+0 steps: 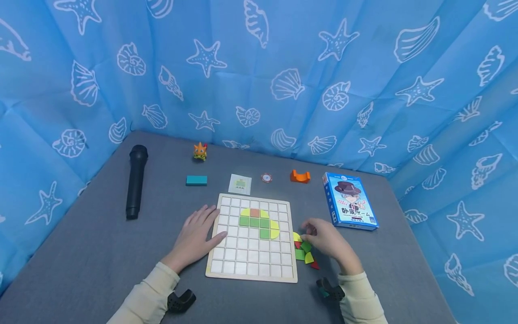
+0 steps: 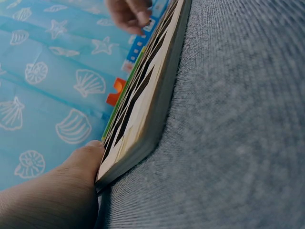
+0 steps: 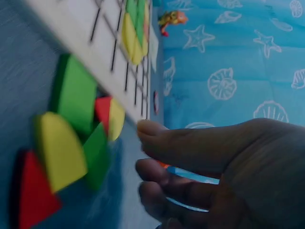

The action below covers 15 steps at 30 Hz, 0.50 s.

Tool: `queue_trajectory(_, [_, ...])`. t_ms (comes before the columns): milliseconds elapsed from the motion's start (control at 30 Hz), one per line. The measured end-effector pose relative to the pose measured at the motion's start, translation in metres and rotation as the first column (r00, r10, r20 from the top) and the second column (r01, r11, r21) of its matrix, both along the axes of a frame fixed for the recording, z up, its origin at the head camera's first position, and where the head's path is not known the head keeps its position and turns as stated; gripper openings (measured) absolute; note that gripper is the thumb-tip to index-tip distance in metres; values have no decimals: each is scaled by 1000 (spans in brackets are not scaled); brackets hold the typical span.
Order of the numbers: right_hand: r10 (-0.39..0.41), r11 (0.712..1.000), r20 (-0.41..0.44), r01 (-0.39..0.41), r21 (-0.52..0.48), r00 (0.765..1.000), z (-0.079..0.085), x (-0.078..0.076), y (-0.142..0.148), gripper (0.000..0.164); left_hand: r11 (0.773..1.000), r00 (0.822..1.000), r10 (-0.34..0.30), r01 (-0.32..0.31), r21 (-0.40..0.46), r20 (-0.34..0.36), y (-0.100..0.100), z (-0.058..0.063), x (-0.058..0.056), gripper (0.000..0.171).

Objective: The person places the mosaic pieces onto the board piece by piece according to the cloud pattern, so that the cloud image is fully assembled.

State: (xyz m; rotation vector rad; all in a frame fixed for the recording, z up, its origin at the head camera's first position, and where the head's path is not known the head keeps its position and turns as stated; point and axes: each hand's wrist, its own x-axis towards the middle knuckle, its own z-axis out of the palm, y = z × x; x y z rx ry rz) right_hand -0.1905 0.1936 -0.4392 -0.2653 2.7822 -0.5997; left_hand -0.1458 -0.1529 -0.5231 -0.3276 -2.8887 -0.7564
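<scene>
A wooden grid board (image 1: 243,256) lies on the table, with green tiles (image 1: 254,222), yellow quarter-round tiles (image 1: 274,229) and one brown tile (image 1: 255,213) set in its upper cells. My left hand (image 1: 196,234) rests along the board's left edge, fingers extended, the thumb (image 2: 90,155) over the rim. Beside the right edge lies a small pile of loose pieces: a green square (image 3: 76,93), a yellow quarter-round (image 3: 62,155), a red triangle (image 3: 35,193) and others. My right hand (image 1: 325,236) hovers at this pile, fingers loosely bent, thumb apart from the fingers, nothing visible between them.
Behind the board lie a pattern card (image 1: 240,184), a teal block (image 1: 196,180), a round chip (image 1: 266,177) and an orange arch block (image 1: 300,176). A small figurine (image 1: 200,151) stands farther back. A microphone (image 1: 136,182) lies left, a blue game box (image 1: 350,201) right.
</scene>
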Motion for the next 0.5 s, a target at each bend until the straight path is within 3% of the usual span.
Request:
queue_trajectory(167, [-28,998,76,24,59,997,-4,8,5,18,1000,1000,-2,2,4,-5,0,0,0,72])
queue_trajectory(500, [-59,993,46,54,107,997,-6,9,4,19,1000,1000,0,0,10,9,0,2,1,72])
